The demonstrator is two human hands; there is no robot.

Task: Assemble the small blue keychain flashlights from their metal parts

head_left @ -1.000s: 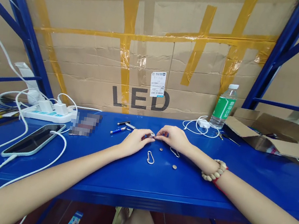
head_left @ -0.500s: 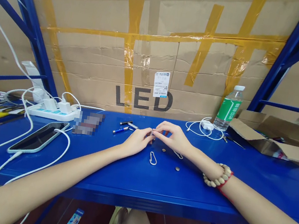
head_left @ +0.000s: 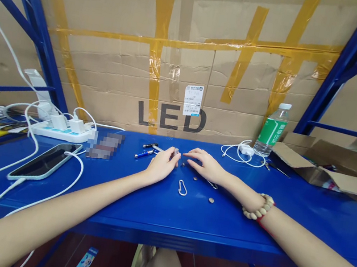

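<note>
Your left hand (head_left: 161,167) has its fingers clamped on a small shiny piece (head_left: 176,151), mostly hidden, probably gripped at the tips to leave one end exposed. At three o'clock from it, your right hand (head_left: 209,166) has its fingers slightly apart, nothing visible between them. From the metal bit (head_left: 183,165) lying between your hands, the carabiner (head_left: 182,188) at six o'clock and the small disc (head_left: 195,178) and larger disc (head_left: 211,200) at four o'clock likely sit loose on the counter (head_left: 139,208) for easy reach.
</note>
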